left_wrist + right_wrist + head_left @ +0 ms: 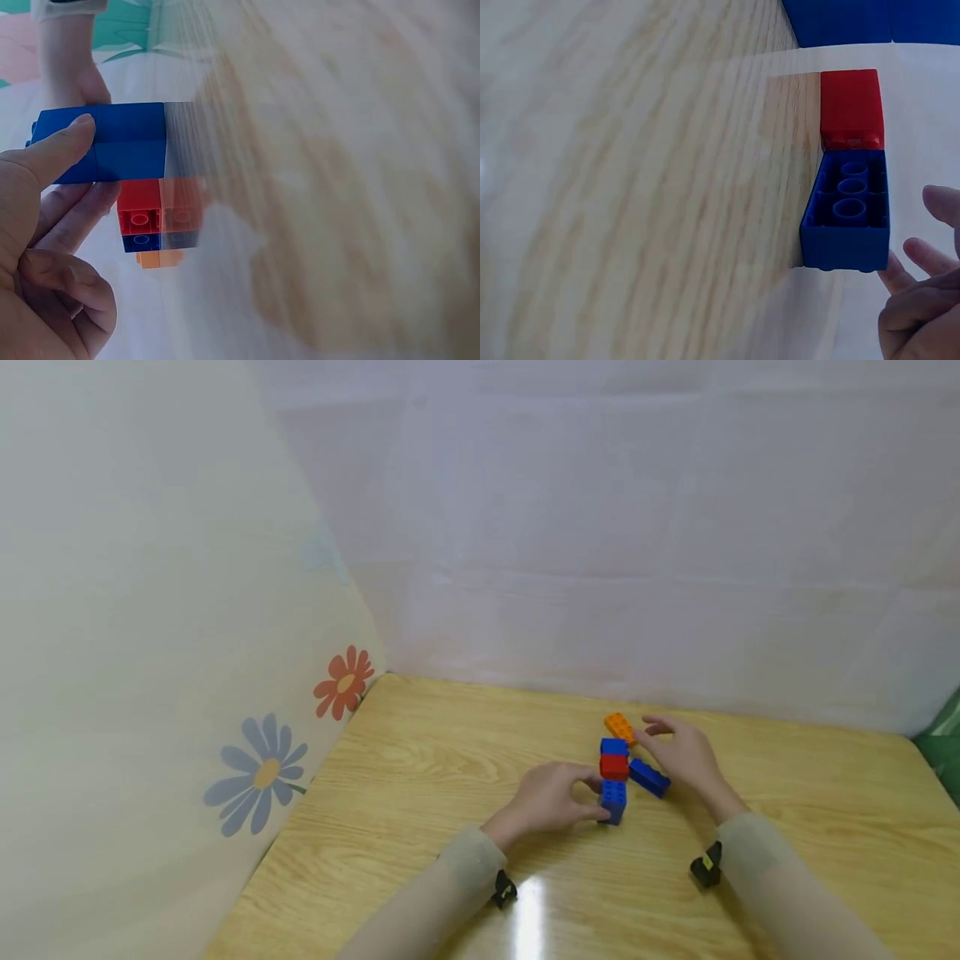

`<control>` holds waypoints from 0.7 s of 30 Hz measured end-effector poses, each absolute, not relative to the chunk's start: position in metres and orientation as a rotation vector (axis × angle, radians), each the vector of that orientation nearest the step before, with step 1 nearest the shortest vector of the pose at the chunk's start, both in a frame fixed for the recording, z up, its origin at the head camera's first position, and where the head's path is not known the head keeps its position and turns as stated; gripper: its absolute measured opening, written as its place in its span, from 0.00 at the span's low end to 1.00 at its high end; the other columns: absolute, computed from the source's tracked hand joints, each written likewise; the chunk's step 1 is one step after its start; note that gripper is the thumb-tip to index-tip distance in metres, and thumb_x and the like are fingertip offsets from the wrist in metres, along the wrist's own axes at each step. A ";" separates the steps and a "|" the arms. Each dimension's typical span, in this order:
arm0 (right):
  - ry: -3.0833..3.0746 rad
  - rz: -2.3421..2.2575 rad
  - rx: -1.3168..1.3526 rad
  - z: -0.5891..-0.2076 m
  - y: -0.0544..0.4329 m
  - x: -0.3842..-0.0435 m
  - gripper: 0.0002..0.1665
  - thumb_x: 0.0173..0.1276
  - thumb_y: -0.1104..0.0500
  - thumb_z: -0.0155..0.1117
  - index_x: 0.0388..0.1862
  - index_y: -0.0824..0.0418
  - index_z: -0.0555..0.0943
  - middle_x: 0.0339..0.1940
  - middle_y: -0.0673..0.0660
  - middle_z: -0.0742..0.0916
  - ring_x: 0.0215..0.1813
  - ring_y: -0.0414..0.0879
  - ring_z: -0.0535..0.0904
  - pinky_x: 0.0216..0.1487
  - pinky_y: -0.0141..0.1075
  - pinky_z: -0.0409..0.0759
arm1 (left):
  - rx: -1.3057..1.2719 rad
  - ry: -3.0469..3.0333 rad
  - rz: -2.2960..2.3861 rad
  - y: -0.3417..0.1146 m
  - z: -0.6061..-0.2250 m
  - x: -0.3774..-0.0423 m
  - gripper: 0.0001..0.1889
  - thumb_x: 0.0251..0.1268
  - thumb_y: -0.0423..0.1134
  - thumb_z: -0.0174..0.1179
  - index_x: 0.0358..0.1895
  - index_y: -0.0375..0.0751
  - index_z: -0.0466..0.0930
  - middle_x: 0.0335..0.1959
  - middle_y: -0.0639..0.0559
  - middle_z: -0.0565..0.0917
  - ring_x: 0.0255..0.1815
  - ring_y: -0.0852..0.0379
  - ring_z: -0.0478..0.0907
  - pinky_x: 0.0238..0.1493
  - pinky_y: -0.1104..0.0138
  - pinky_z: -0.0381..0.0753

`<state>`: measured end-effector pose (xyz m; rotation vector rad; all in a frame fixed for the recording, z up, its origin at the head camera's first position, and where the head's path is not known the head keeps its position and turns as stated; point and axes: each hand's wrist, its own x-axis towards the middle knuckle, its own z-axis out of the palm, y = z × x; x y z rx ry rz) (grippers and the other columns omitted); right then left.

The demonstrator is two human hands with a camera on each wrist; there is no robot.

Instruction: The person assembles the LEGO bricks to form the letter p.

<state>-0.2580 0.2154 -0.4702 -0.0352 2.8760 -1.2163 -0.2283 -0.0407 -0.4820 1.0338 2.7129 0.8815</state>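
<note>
Pale sleeves are spanning the counter; my left fingers are pinching the near blue stack, seemingly steadying it; my parted, empty right fingers are hovering by the far orange brick, probably needing to close.

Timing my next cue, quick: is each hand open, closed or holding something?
Left hand: closed, holding the blue stack.
Right hand: open, fingertips near the orange block; whether they touch cannot be told.

Left grip pinching blue blocks, red block, navy block, orange block beyond
</note>
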 end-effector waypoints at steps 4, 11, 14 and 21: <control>2.871 -1.171 -0.034 -0.473 0.213 -0.266 0.37 0.78 0.39 0.61 0.73 0.64 0.74 0.61 0.68 0.84 0.64 0.66 0.76 0.61 0.60 0.75 | 1.033 2.715 0.888 -0.041 -0.482 -0.228 0.18 0.63 0.59 0.73 0.51 0.57 0.88 0.47 0.69 0.88 0.51 0.66 0.83 0.52 0.66 0.79; 2.845 -1.087 -0.029 -0.478 0.210 -0.277 0.39 0.78 0.38 0.60 0.73 0.66 0.74 0.61 0.71 0.83 0.59 0.65 0.80 0.60 0.60 0.77 | 1.016 2.714 0.883 -0.041 -0.480 -0.227 0.18 0.63 0.59 0.72 0.50 0.56 0.88 0.47 0.70 0.88 0.51 0.67 0.83 0.51 0.67 0.80; 2.845 -1.057 -0.030 -0.480 0.209 -0.281 0.39 0.78 0.38 0.60 0.72 0.66 0.74 0.61 0.71 0.83 0.59 0.65 0.80 0.60 0.59 0.77 | 1.014 2.712 0.881 -0.041 -0.480 -0.227 0.17 0.63 0.59 0.72 0.50 0.56 0.89 0.47 0.69 0.88 0.51 0.67 0.83 0.51 0.67 0.80; 2.834 -1.045 -0.024 -0.483 0.205 -0.287 0.40 0.75 0.37 0.63 0.70 0.67 0.75 0.59 0.70 0.84 0.56 0.63 0.82 0.55 0.56 0.80 | 1.023 2.708 0.878 -0.041 -0.481 -0.227 0.17 0.63 0.59 0.72 0.50 0.57 0.88 0.47 0.70 0.87 0.49 0.68 0.83 0.49 0.68 0.79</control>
